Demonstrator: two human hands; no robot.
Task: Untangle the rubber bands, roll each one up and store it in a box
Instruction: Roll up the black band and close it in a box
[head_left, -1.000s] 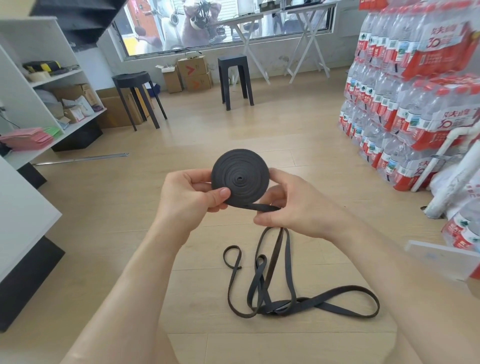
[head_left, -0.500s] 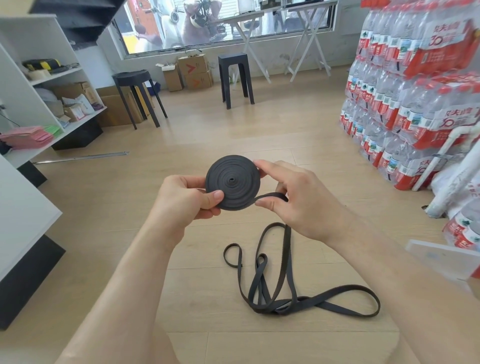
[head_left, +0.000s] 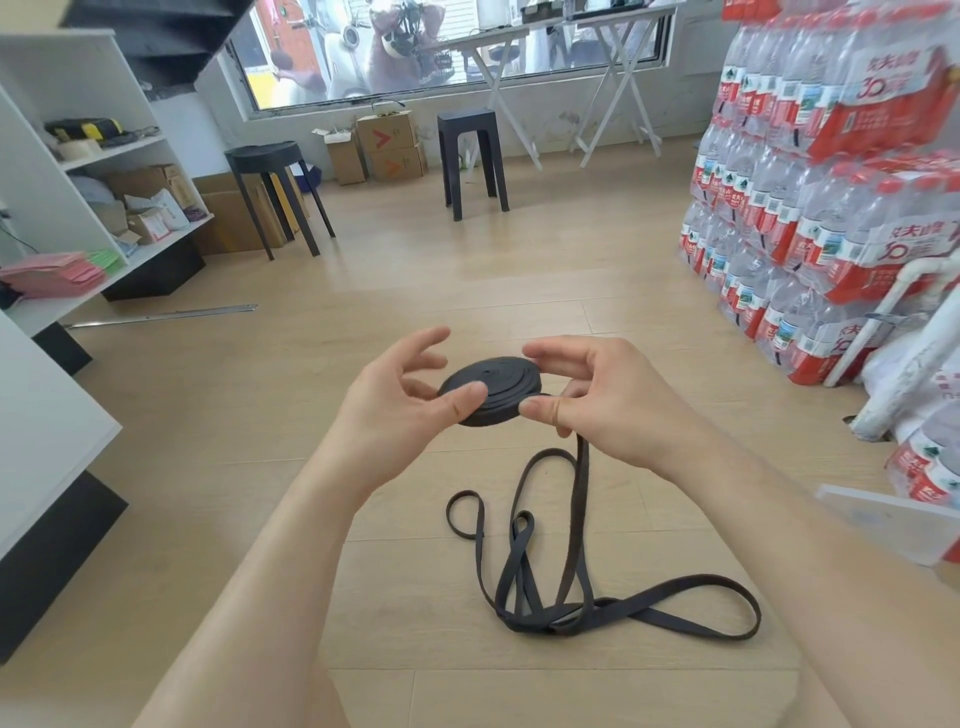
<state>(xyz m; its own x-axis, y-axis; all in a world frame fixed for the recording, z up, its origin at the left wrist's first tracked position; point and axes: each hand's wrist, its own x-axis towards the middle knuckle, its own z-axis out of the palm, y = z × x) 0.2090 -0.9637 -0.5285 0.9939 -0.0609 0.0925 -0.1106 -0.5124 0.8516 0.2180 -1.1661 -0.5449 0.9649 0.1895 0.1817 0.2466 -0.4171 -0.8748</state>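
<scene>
Rubber band roll (head_left: 491, 391) is held mid-air over the floor (head_left: 415, 291) btwn both hands. Disc nearly flat, face tilted up twd camera, axis approx vertical. Prob light, soft, grippy. Likely springs loose if released, so pin the outer wrap at the rim. Loose tail (head_left: 581, 499) drops from roll's right rim to the floor; its loops stretch longways to the right. Left hand (head_left: 395, 415): thumb on near rim, one finger seems under, rest spread. Right hand (head_left: 613, 405): thumb + fingers pinch right rim. Clear box (head_left: 893, 525) far right, partly cut off.
</scene>
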